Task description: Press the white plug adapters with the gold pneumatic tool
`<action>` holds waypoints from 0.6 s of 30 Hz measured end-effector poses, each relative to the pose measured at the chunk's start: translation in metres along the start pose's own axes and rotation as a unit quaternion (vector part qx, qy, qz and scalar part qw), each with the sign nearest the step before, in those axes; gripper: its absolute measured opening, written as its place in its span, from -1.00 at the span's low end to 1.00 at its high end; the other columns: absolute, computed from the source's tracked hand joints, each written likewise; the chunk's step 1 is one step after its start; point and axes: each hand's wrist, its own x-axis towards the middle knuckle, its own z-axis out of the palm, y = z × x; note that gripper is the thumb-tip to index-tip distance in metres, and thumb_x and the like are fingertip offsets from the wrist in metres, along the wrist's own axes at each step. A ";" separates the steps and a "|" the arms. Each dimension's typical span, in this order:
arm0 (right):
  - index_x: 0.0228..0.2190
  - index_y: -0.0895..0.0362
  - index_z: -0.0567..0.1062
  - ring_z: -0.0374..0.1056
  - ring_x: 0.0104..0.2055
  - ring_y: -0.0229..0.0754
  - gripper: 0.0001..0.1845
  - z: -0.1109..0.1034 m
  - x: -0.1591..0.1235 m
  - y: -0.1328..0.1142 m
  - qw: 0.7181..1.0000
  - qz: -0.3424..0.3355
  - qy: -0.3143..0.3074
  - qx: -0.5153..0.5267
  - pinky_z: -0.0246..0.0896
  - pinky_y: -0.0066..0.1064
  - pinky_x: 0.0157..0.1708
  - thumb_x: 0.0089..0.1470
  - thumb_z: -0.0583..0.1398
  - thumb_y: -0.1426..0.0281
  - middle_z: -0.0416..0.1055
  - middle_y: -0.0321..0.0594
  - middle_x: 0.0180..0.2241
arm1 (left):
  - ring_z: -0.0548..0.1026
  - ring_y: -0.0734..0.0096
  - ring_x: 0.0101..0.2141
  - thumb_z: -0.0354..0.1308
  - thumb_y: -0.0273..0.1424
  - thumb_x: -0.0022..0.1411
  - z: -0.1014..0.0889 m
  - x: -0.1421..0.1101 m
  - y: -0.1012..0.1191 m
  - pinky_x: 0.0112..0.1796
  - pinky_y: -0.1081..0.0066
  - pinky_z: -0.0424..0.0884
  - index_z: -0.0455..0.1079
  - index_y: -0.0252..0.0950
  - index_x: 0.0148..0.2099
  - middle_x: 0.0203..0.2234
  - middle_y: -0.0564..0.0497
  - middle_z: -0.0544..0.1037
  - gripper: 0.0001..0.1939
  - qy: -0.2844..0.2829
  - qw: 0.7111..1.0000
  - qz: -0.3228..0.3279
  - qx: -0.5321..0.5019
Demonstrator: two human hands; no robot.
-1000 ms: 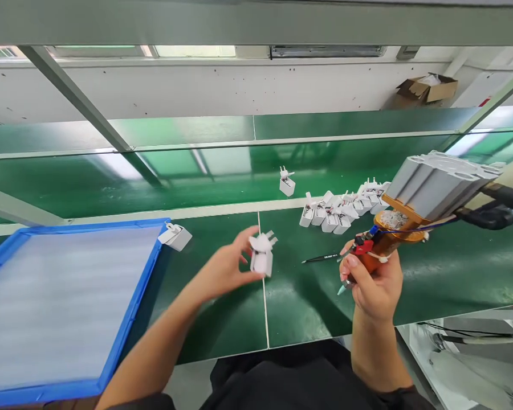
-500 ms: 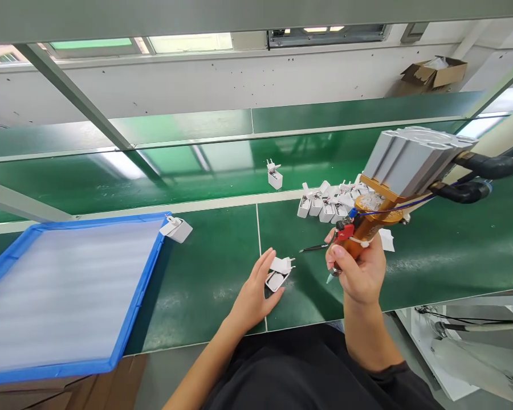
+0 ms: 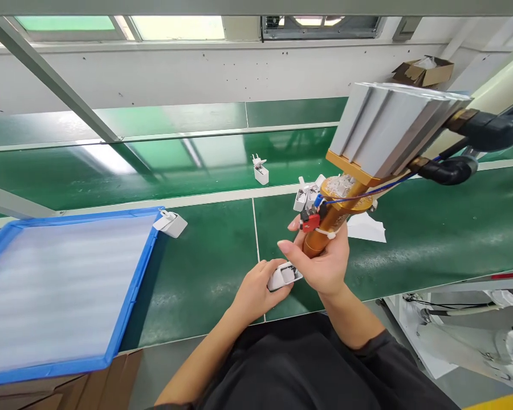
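Note:
A white plug charger housing (image 3: 285, 275) with its top open and small parts showing inside lies on the green bench. My left hand (image 3: 259, 290) grips it between thumb and fingers from the left. Wrapped round the gold barrel of a pneumatic glue dispensing gun (image 3: 331, 222) is my right hand (image 3: 322, 259), right beside the housing. The gun's nozzle is hidden behind that hand, so I cannot tell whether it touches the housing. Behind the gun, several more open white chargers (image 3: 300, 199) stand partly covered by it.
A blue-rimmed tray (image 3: 130, 307) with a white lining lies at the left, a white charger (image 3: 171, 223) against its corner. Another charger (image 3: 261, 173) stands on the bench's far strip. White paper (image 3: 367, 229) lies right of the gun. Black hoses (image 3: 487, 134) trail from the gun.
My right hand has brought the dispensing gun left and closer, over to the charger housing. The housing has turned in my left hand, which now grips it more tightly. The view has shifted slightly.

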 end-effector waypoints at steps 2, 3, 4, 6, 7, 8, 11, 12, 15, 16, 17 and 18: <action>-0.25 0.01 0.29 0.13 -0.68 -0.41 -0.55 0.000 -0.001 0.000 1.000 0.005 0.002 0.001 0.15 -0.49 -0.68 -0.09 0.42 0.37 0.25 -0.53 -0.57 | 0.57 0.17 -0.21 0.21 -0.34 0.18 -0.006 0.002 0.003 -0.18 0.26 0.50 0.46 -0.28 0.04 -0.18 -0.12 0.60 -0.63 -0.003 1.000 0.002 -0.005; -0.25 0.01 0.29 0.13 -0.68 -0.41 -0.54 0.000 -0.002 0.000 1.000 0.009 0.004 0.002 0.14 -0.50 -0.70 -0.10 0.42 0.38 0.26 -0.53 -0.57 | 0.57 0.18 -0.23 0.22 -0.34 0.17 -0.009 0.003 0.004 -0.20 0.28 0.50 0.46 -0.27 0.03 -0.20 -0.11 0.60 -0.63 -0.004 1.000 0.004 -0.007; -0.25 0.01 0.30 0.13 -0.68 -0.40 -0.54 -0.001 -0.003 0.000 1.000 0.012 0.006 0.003 0.13 -0.50 -0.71 -0.11 0.42 0.39 0.26 -0.52 -0.57 | 0.56 0.20 -0.24 0.22 -0.35 0.16 -0.011 0.003 0.005 -0.21 0.30 0.49 0.47 -0.27 0.04 -0.23 -0.10 0.59 -0.62 -0.004 1.000 0.008 -0.008; -0.23 0.01 0.30 0.13 -0.68 -0.41 -0.53 -0.002 -0.004 0.000 1.000 0.015 0.006 0.002 0.13 -0.50 -0.72 -0.11 0.42 0.39 0.30 -0.51 -0.55 | 0.55 0.24 -0.28 0.21 -0.36 0.15 -0.015 0.004 0.007 -0.23 0.34 0.48 0.47 -0.26 0.06 -0.27 -0.07 0.58 -0.60 -0.004 1.000 0.018 -0.009; -0.23 0.01 0.31 0.14 -0.68 -0.41 -0.55 -0.003 -0.005 0.000 1.000 0.016 0.003 -0.002 0.16 -0.49 -0.69 -0.10 0.41 0.39 0.33 -0.49 -0.53 | 0.54 0.26 -0.30 0.21 -0.36 0.15 -0.016 0.004 0.008 -0.25 0.35 0.47 0.46 -0.26 0.06 -0.29 -0.05 0.57 -0.60 -0.005 1.000 0.024 -0.009; -0.22 0.01 0.32 0.17 -0.66 -0.40 -0.58 -0.004 -0.006 0.000 1.000 0.016 0.001 -0.008 0.21 -0.48 -0.65 -0.07 0.39 0.40 0.37 -0.46 -0.51 | 0.53 0.28 -0.32 0.21 -0.37 0.15 -0.017 0.004 0.009 -0.27 0.37 0.45 0.46 -0.26 0.06 -0.31 -0.04 0.57 -0.60 -0.007 0.999 0.030 -0.009; -0.20 0.04 0.36 0.34 -0.52 -0.31 -0.68 -0.007 -0.006 0.000 1.000 0.011 0.003 -0.021 0.36 -0.40 -0.48 -0.01 0.30 0.44 0.46 -0.35 -0.42 | 0.49 0.34 -0.38 0.21 -0.38 0.15 -0.020 0.005 0.012 -0.34 0.43 0.40 0.46 -0.27 0.04 -0.39 0.01 0.52 -0.62 -0.012 0.999 0.043 -0.004; -0.20 0.04 0.37 0.37 -0.48 -0.29 -0.70 -0.007 -0.006 0.000 1.000 0.012 0.005 -0.026 0.38 -0.37 -0.45 -0.01 0.29 0.45 0.48 -0.33 -0.40 | 0.48 0.36 -0.40 0.21 -0.38 0.14 -0.020 0.005 0.012 -0.35 0.43 0.39 0.46 -0.27 0.03 -0.40 0.02 0.51 -0.62 -0.012 0.999 0.046 -0.002; -0.22 0.04 0.37 0.30 -0.52 -0.31 -0.69 -0.008 -0.006 -0.001 0.999 0.019 0.005 -0.036 0.37 -0.36 -0.45 -0.03 0.31 0.42 0.48 -0.33 -0.41 | 0.47 0.37 -0.40 0.20 -0.40 0.13 -0.020 0.006 0.013 -0.35 0.45 0.38 0.45 -0.26 0.02 -0.40 0.03 0.50 -0.63 -0.011 0.999 0.048 -0.006; -0.23 0.04 0.37 0.29 -0.53 -0.31 -0.69 -0.008 -0.006 -0.001 0.999 0.019 0.004 -0.038 0.37 -0.35 -0.44 -0.04 0.32 0.41 0.48 -0.33 -0.41 | 0.47 0.38 -0.40 0.20 -0.40 0.13 -0.019 0.006 0.013 -0.35 0.45 0.38 0.45 -0.26 0.03 -0.39 0.03 0.51 -0.63 -0.012 0.999 0.047 -0.008; -0.23 0.04 0.36 0.30 -0.51 -0.30 -0.68 -0.008 -0.006 -0.001 0.999 0.018 0.004 -0.038 0.37 -0.35 -0.43 -0.04 0.32 0.40 0.48 -0.33 -0.41 | 0.47 0.38 -0.40 0.20 -0.39 0.14 -0.018 0.006 0.012 -0.35 0.45 0.38 0.45 -0.26 0.03 -0.39 0.03 0.51 -0.62 -0.013 0.999 0.046 -0.010; -0.22 0.04 0.36 0.34 -0.48 -0.27 -0.68 -0.008 -0.006 -0.001 0.999 0.015 0.002 -0.037 0.38 -0.34 -0.42 -0.03 0.31 0.40 0.48 -0.32 -0.40 | 0.47 0.38 -0.40 0.20 -0.39 0.14 -0.018 0.006 0.012 -0.36 0.45 0.38 0.45 -0.25 0.04 -0.40 0.03 0.50 -0.62 -0.013 0.999 0.045 -0.011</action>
